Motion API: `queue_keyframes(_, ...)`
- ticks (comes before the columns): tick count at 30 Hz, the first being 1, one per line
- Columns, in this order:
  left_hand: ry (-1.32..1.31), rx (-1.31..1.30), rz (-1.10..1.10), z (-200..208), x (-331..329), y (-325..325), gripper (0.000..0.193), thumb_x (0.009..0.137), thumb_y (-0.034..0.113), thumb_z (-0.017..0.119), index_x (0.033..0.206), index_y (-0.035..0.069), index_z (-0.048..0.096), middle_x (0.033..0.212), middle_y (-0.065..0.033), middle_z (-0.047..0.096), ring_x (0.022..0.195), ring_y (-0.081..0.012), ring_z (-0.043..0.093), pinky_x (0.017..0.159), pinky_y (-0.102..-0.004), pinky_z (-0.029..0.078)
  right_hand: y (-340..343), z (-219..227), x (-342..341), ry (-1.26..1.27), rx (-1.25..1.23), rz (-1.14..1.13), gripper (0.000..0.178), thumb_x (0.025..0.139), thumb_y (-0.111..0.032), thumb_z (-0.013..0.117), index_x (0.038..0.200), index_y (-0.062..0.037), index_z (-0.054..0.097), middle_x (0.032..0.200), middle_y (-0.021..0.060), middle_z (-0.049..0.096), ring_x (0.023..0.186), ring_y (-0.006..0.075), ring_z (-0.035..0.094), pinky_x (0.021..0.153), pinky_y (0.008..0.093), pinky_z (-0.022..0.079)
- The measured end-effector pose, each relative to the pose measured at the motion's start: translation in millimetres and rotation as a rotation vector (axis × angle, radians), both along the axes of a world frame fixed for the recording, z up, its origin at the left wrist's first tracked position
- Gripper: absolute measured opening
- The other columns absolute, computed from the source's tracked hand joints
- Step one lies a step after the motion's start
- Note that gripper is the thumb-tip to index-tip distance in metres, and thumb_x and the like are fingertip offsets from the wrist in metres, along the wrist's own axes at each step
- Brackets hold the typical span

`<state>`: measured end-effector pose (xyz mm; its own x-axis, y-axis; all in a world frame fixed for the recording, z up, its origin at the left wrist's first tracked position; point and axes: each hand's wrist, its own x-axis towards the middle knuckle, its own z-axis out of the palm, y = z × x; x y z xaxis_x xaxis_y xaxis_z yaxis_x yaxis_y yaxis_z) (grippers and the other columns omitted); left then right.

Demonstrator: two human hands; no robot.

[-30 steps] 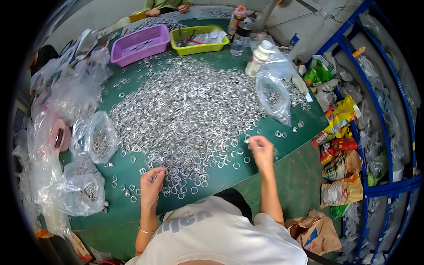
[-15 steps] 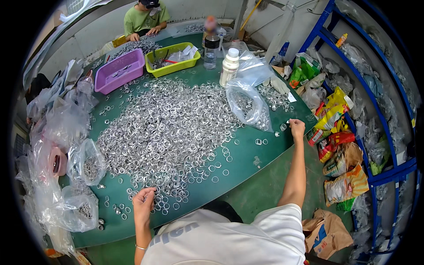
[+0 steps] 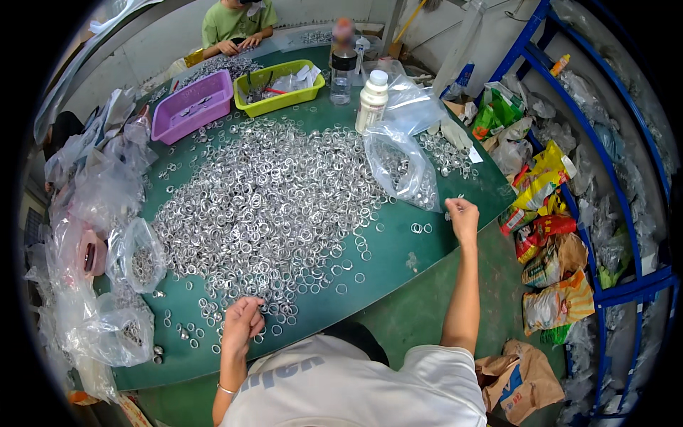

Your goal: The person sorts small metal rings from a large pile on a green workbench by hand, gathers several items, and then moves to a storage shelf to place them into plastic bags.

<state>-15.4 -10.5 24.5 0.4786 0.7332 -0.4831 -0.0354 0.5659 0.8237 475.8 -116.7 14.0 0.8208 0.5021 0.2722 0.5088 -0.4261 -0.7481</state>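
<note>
A broad heap of silvery metal rings (image 3: 263, 206) covers the middle of the green table (image 3: 384, 274). My left hand (image 3: 242, 317) is closed at the heap's near edge, thumb and fingers together. Whatever its fingertips hold is too small to make out. Over by the right table edge, my right hand (image 3: 462, 217) is closed in a pinch above a few small silvery pieces. Its fingers partly hide them, and I cannot tell what is in its grip. A pair of loose rings (image 3: 421, 228) lies to its left, near a clear plastic bag (image 3: 402, 167) of metal parts.
Behind the heap are a purple basket (image 3: 192, 107), a yellow-green basket (image 3: 279, 89), a water bottle (image 3: 343, 78) and a white bottle (image 3: 372, 103). Plastic bags (image 3: 135, 256) crowd the left side. A co-worker (image 3: 238, 28) sits opposite. Blue shelving (image 3: 633, 288) stands right.
My right hand has moved left and slightly nearer, over the small pieces by the table edge. The left hand has shifted slightly right along the heap, still closed.
</note>
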Motion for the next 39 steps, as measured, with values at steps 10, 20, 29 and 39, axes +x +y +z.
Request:
queue_keyframes(10,-0.261,-0.629,0.069,-1.0,29.0,-3.4,0.028,0.087,0.006,0.049,0.114,-0.004,0.052,0.09,-0.0091,0.06,0.077,-0.0116,0.058,0.062,-0.0193,0.047,14.7,21.0,-195.6,0.933,0.041,0.623,0.023,0.087,-0.019,0.054,0.076,-0.0004,0.062,0.048,-0.0073,0.036,0.043,0.0005,0.026,0.04,0.0194,0.017)
queue_keyframes(20,0.362,0.488,0.038,-14.7,0.4,-22.2,0.014,0.085,0.011,0.056,0.09,0.001,0.063,0.058,0.0034,0.05,0.05,-0.0038,0.038,0.043,-0.0196,0.029,42.9,1.5,-292.0,0.516,-0.076,0.837,0.014,0.081,-0.004,0.06,0.094,-0.0021,0.063,0.053,-0.0037,0.043,0.049,0.0021,0.035,0.044,0.0193,0.028)
queue_keyframes(29,0.731,0.896,-0.077,-11.7,-0.8,-3.8,0.022,0.071,0.017,0.069,0.091,0.009,0.063,0.056,-0.007,0.054,0.047,-0.0218,0.051,0.046,-0.0324,0.041,69.3,-10.2,-299.3,0.031,-0.142,0.857,0.011,0.07,-0.004,0.068,0.081,-0.0053,0.064,0.07,0.0106,0.061,0.053,0.0216,0.058,0.049,0.0301,0.043)
queue_keyframes(39,0.78,0.849,-0.123,-15.6,2.3,1.2,0.025,0.071,0.022,0.07,0.092,0.01,0.061,0.055,-0.0065,0.053,0.048,-0.0229,0.053,0.045,-0.0336,0.042,59.2,-5.1,-284.3,1.705,0.233,0.59,0.009,0.088,-0.015,0.054,0.085,-0.0057,0.053,0.058,-0.0017,0.035,0.046,0.0071,0.031,0.04,0.019,0.025)
